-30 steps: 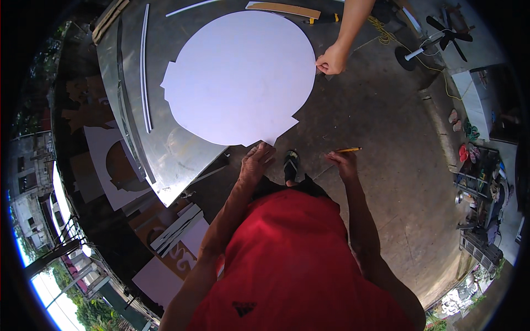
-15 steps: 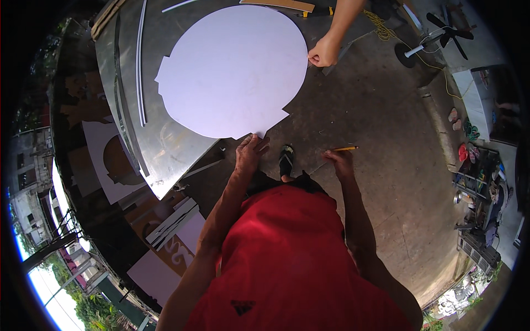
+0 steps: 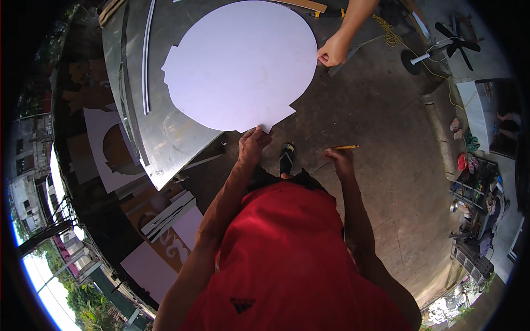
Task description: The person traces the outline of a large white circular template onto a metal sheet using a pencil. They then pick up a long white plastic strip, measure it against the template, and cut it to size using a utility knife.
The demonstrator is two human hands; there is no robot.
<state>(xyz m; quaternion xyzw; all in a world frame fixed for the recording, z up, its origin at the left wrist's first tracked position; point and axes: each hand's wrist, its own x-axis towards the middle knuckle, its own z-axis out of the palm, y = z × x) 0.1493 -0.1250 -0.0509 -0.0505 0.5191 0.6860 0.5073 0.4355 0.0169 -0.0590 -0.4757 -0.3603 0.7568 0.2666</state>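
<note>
Left hand (image 3: 253, 144) pinching the white round cutout (image 3: 240, 63) at its near edge — right hand (image 3: 341, 161) clamped on a yellow pencil (image 3: 345, 147), off the metal sheet (image 3: 165, 132).

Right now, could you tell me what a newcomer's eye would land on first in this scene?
First the big white round board, lying on a grey metal sheet at top centre. The person's left hand grips its near edge, while another person's hand holds the far right rim. The right hand holds a yellow pencil above the concrete floor; a red shirt fills the bottom.
</note>
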